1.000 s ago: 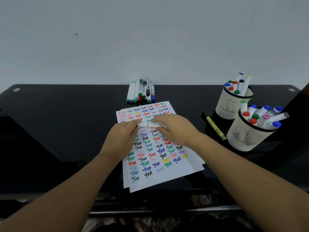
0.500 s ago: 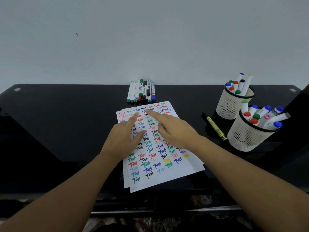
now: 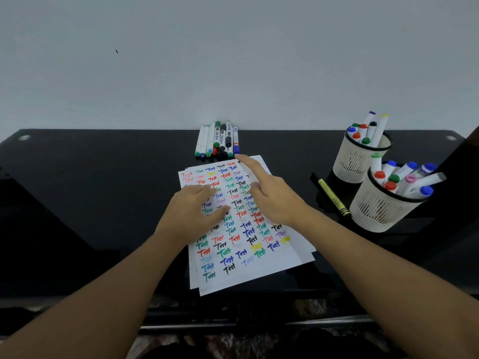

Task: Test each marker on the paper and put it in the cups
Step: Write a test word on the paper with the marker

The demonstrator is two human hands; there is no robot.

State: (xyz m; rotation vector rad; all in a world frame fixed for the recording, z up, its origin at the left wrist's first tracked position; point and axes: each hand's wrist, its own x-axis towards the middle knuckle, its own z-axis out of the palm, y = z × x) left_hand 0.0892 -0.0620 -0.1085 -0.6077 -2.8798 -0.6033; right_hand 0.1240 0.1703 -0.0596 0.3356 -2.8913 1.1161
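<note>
The paper (image 3: 241, 244), a small stack of white sheets covered in rows of the word "Test" in many colours, lies on the black surface (image 3: 90, 193) and serves as the landmark here. The left hand (image 3: 193, 216) rests flat on the paper's left half, fingers relaxed and spread, its grip wide and holding nothing. The right hand (image 3: 272, 196) hovers over the paper's upper right part, the index finger stretched out straight toward the far edge, the other fingers loosely bent; its grip also holds nothing. The fingertip lies at the paper's far edge, just short of the row of markers (image 3: 217, 141).

That row of markers lies side by side just beyond the paper's far edge, against the wall (image 3: 233, 60), caps pointing toward the paper: green, blue, red, black and dark blue caps show.

To the right of the paper, well apart from it, stand two white mesh cups. The far cup (image 3: 360, 161) holds several markers with blue, red, green, black, purple and yellow ends. The near cup (image 3: 381, 211) touches or stands just in front of it and holds more markers with red, green, blue and pink caps, leaning to the right. Between the paper and the near cup lies a yellow-green crayon (image 3: 333, 198), aslant on the surface.
</note>
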